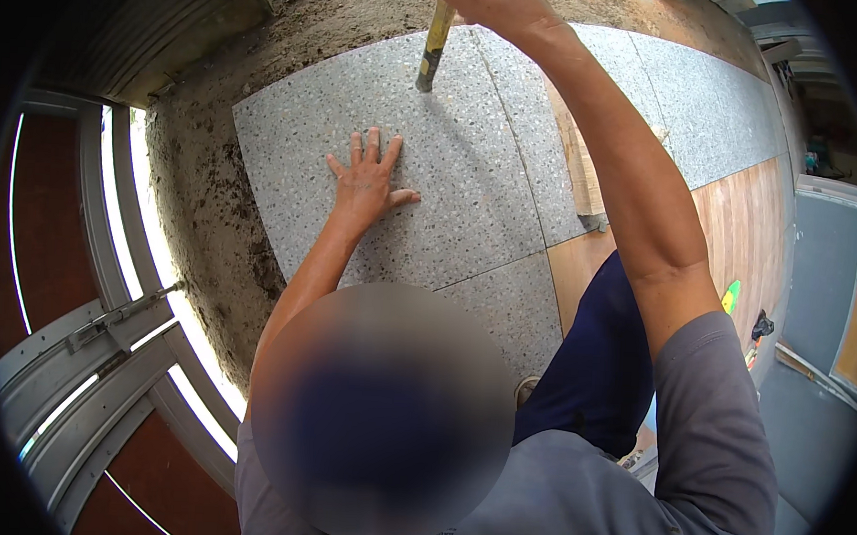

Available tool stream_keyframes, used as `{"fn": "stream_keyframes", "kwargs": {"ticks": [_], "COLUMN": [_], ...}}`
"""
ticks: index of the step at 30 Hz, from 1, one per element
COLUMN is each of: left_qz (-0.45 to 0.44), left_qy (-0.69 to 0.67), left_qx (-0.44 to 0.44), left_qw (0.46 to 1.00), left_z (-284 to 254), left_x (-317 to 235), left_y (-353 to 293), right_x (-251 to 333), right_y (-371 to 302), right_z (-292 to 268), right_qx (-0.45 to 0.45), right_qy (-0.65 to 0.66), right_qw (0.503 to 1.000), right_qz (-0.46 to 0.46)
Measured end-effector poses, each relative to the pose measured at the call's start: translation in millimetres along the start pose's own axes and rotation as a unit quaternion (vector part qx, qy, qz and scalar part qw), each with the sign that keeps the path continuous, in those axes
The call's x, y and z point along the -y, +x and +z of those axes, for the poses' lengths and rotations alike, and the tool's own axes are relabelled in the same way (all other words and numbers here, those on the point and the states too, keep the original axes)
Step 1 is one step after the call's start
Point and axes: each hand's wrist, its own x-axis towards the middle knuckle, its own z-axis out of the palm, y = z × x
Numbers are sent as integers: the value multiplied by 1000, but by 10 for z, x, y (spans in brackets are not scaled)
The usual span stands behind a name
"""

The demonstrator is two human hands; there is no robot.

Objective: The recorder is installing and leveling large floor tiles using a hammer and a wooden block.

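Note:
My left hand (365, 183) lies flat with fingers spread on a large grey speckled tile (452, 163). At the top of the view my right hand (497, 5) is closed round a yellow-and-black tool handle (434, 46). The handle points down, its dark end just over or on the same tile; I cannot tell if it touches. Whatever sits at its upper end is hidden by the hand or out of view. Right of this tile, partly behind my right arm, is a wooden block (583, 169).
Bare, rough soil (203, 172) borders the tile on the left and far side. More speckled tiles (713, 98) and wood-look tiles (746, 219) continue to the right. A metal gate (111, 321) with brown panels stands at the left. My bent knee (587, 360) is beside the tiles.

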Motion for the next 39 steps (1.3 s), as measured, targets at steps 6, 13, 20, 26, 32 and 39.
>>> {"fn": "stream_keyframes", "kwargs": {"ticks": [6, 13, 20, 26, 32, 39], "left_qz": [9, -3, 19, -4, 15, 5], "left_qy": [-8, -1, -10, -19, -15, -15], "left_qx": [-1, 9, -3, 18, 19, 8], "left_qw": [1000, 1000, 1000, 1000, 1000, 1000], "left_z": [14, 22, -19, -76, -52, -17], "left_x": [-2, -18, 6, -9, 2, -7], "left_y": [-25, -23, -8, 23, 29, 61], "right_x": [-108, -86, -116, -75, 235, 39], "right_y": [-18, 7, 11, 24, 122, 52], "right_z": [181, 142, 277, 278, 81, 327], "right_qx": [9, 17, 22, 19, 24, 25], "right_qy": [-16, 6, -5, 17, 43, -7], "right_qw": [999, 1000, 999, 998, 999, 998], "right_qz": [-48, -22, -49, -59, -20, -60]}}
